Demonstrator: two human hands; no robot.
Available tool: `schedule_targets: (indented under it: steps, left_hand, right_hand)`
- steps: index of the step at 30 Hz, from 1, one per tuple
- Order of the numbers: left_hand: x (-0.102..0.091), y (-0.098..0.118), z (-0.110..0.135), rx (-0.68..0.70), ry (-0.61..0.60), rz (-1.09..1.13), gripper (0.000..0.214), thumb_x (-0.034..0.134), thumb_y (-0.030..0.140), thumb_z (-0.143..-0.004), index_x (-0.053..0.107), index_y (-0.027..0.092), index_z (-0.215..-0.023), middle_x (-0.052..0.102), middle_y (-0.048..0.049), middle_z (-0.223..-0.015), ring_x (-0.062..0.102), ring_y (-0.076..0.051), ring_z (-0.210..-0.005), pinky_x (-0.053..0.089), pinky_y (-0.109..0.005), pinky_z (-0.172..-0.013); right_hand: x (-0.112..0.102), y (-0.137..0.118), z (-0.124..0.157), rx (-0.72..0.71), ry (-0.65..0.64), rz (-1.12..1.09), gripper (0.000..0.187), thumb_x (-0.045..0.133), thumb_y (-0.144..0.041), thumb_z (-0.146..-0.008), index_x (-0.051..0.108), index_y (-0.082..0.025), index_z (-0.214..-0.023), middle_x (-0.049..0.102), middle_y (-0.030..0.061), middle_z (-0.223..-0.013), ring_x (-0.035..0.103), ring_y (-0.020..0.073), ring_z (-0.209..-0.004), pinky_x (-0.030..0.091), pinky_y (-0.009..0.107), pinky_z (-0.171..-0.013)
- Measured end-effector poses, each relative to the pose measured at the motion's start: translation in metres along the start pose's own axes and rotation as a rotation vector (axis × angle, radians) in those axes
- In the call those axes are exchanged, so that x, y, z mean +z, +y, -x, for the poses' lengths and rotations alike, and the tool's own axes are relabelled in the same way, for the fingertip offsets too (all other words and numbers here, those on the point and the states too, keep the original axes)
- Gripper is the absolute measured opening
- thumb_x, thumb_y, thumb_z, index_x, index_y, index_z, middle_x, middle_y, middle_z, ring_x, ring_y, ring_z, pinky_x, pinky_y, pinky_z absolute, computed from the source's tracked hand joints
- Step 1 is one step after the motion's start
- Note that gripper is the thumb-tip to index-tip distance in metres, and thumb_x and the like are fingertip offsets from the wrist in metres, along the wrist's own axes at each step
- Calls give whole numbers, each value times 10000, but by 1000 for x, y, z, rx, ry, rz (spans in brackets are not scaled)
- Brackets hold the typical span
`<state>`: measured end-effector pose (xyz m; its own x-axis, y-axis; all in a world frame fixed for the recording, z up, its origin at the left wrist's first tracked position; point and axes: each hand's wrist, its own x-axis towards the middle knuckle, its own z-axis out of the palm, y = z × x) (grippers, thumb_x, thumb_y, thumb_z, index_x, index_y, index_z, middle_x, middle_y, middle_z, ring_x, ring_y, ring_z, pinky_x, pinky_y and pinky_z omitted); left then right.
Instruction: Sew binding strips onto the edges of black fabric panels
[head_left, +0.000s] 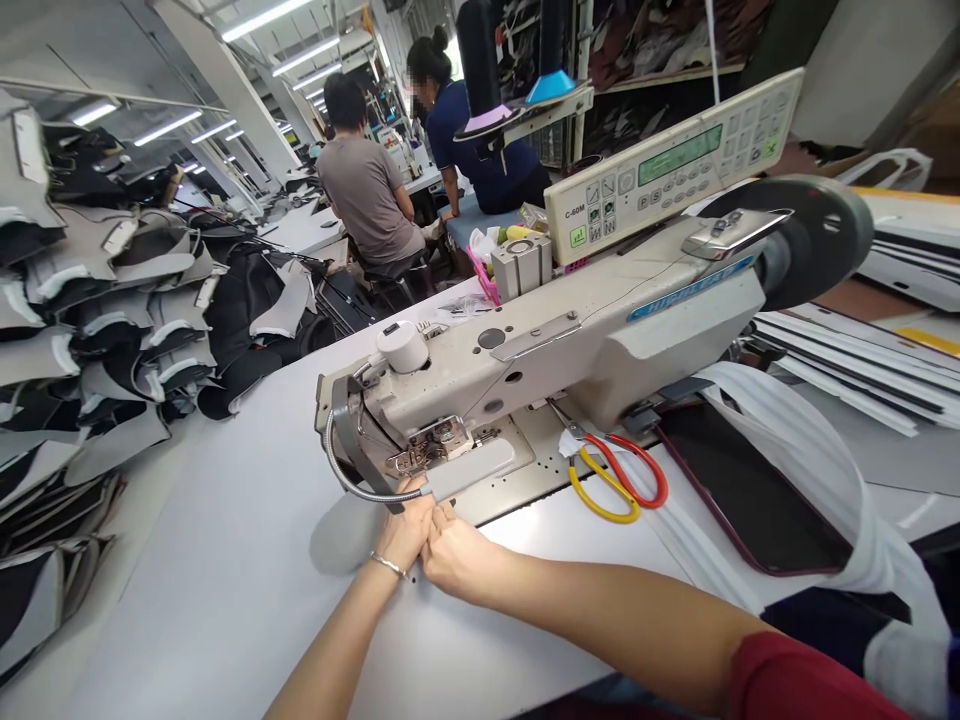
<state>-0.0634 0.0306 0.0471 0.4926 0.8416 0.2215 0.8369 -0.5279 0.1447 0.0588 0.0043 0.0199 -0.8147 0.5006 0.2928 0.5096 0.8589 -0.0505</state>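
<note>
My left hand (405,535), with a thin bracelet on the wrist, and my right hand (457,555) meet on the white table just in front of the sewing machine's needle area (435,445). Both hands have their fingers curled and pressed together, fingertips touching each other under the flat lamp head (472,468) on its gooseneck. Whatever they pinch is hidden between the fingers. A pale grey rounded piece (341,535) lies flat on the table just left of my left hand.
The beige sewing machine (585,340) carries a control panel (675,165). Red and yellow scissors (615,480) lie on its bed, beside a dark tray (742,490) and white strips (810,450). Grey and black fabric pieces (112,300) pile up left. Two people (367,190) sit behind.
</note>
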Motion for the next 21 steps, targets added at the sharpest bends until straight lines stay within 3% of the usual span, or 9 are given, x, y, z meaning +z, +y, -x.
schedule_targets:
  steps: [6, 9, 16, 21]
  left_hand:
    - [5, -1, 15, 104, 135, 89, 304, 370, 139, -809, 655, 202, -893, 648, -37, -789, 599, -133, -772, 496, -225, -695]
    - [5, -2, 17, 168, 130, 41, 298, 366, 161, -829, 646, 199, -924, 643, -41, -789, 595, -129, -784, 496, -216, -686]
    - [0, 5, 11, 280, 163, -105, 325, 338, 199, -857, 653, 190, -777, 644, -42, -714, 593, -133, -761, 496, -241, -721]
    - [-1, 4, 9, 248, 150, -96, 351, 309, 194, -855, 653, 199, -783, 637, -47, -692, 586, -133, -768, 493, -229, -701]
  right_hand:
    - [-4, -17, 12, -1, 62, 99, 302, 479, -163, -754, 579, 37, -957, 561, 301, -957, 530, 338, -917, 370, 528, -794]
    - [-7, -18, 12, -16, 47, 111, 280, 474, -160, -750, 591, 18, -931, 573, 287, -936, 528, 348, -913, 373, 553, -776]
    - [-7, -13, 10, -47, 51, 71, 257, 485, -156, -743, 603, 0, -909, 589, 267, -921, 534, 340, -899, 374, 554, -780]
    - [-5, -10, 7, -49, -7, 39, 264, 495, -171, -754, 613, -9, -925, 595, 246, -930, 524, 334, -913, 380, 519, -773]
